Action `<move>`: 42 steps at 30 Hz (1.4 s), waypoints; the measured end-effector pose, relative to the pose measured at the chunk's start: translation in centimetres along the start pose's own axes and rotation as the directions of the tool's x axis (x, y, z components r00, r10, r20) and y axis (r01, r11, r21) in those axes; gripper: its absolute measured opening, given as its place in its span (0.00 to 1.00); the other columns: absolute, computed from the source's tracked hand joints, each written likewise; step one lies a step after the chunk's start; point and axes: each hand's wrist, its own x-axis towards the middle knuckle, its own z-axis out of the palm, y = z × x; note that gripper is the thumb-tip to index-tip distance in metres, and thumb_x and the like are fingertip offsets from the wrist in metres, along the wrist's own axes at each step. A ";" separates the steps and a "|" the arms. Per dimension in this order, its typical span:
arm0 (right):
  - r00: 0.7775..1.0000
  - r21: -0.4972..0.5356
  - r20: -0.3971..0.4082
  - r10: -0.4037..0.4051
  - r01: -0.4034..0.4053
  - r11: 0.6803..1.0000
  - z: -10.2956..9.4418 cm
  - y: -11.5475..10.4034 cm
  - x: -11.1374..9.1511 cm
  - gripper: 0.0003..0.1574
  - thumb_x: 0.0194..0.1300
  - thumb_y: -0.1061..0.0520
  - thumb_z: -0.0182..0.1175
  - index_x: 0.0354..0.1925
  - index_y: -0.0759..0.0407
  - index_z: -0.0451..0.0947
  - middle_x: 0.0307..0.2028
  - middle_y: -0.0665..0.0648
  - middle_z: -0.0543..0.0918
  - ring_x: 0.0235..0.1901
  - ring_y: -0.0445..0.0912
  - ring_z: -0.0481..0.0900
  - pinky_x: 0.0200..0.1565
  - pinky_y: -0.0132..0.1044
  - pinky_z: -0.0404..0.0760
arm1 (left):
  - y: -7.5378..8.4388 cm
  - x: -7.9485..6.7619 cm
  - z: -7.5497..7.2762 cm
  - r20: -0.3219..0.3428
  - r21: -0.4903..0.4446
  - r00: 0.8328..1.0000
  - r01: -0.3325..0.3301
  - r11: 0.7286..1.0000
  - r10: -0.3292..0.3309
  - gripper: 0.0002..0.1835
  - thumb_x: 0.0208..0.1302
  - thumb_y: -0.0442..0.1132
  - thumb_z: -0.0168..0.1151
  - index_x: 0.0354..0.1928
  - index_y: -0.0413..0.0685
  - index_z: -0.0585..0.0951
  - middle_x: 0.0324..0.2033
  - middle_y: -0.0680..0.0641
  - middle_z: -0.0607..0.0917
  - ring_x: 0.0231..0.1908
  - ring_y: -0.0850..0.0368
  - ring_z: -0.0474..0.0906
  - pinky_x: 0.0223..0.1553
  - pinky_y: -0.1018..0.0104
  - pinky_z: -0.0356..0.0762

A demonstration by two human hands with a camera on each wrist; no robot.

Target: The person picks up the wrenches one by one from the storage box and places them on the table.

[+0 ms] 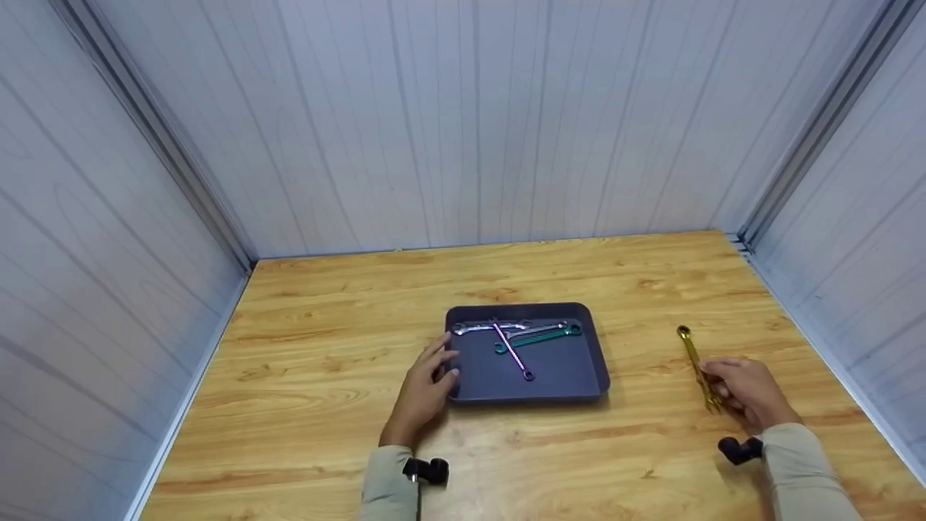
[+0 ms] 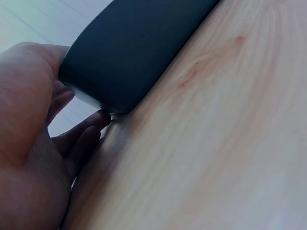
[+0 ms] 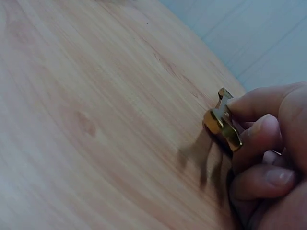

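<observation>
My right hand [image 1: 749, 391] pinches a gold combination wrench [image 1: 693, 354] between thumb and fingers, to the right of the tray. Its ring end points away; the open end [image 3: 223, 127] shows close up in the right wrist view, with a shadow on the table beneath. At the left side of a dark grey tray [image 1: 535, 387], my left hand [image 1: 423, 394] holds the rim, thumb over the edge and other fingers low against the wall [image 2: 120, 52]. Inside lie a purple wrench [image 1: 512, 351], a green wrench [image 1: 539, 338] and silver wrenches [image 1: 481, 328], partly overlapping.
A wood-grain table [image 1: 325, 347] carries the tray near its middle. Pale panel walls [image 1: 463, 130] enclose the back and both sides. Small black wrist cameras [image 1: 432, 470] sit on both sleeves.
</observation>
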 end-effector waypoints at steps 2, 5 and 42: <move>1.000 -0.003 0.006 -0.004 0.004 1.000 -0.1 -0.1 0.2 0.28 0.71 0.46 0.62 0.57 0.67 0.79 0.18 0.47 0.73 0.16 0.38 0.66 0.17 0.31 0.68 | 0.0 0.0 0.0 -0.003 0.001 1.000 -0.003 1.000 0.003 0.18 0.69 0.33 0.61 0.59 0.39 0.80 0.73 0.51 0.67 0.74 0.52 0.56 0.73 0.53 0.53; 1.000 -0.037 -0.001 -0.009 0.009 0.999 -0.3 -0.1 0.4 0.28 0.70 0.44 0.63 0.54 0.66 0.80 0.18 0.47 0.73 0.15 0.38 0.65 0.17 0.32 0.67 | -0.1 -0.1 0.0 0.003 0.009 1.000 -0.003 1.000 0.003 0.18 0.70 0.34 0.61 0.60 0.40 0.80 0.73 0.52 0.67 0.74 0.52 0.56 0.73 0.53 0.53; 0.990 0.100 -0.073 -0.122 0.129 0.987 -1.1 1.3 0.7 0.21 0.65 0.46 0.68 0.51 0.57 0.87 0.30 0.46 0.85 0.16 0.37 0.68 0.18 0.32 0.72 | -0.3 -0.1 0.0 -0.002 0.009 1.000 0.010 1.000 -0.010 0.17 0.70 0.35 0.60 0.59 0.41 0.81 0.72 0.55 0.67 0.74 0.54 0.56 0.73 0.55 0.53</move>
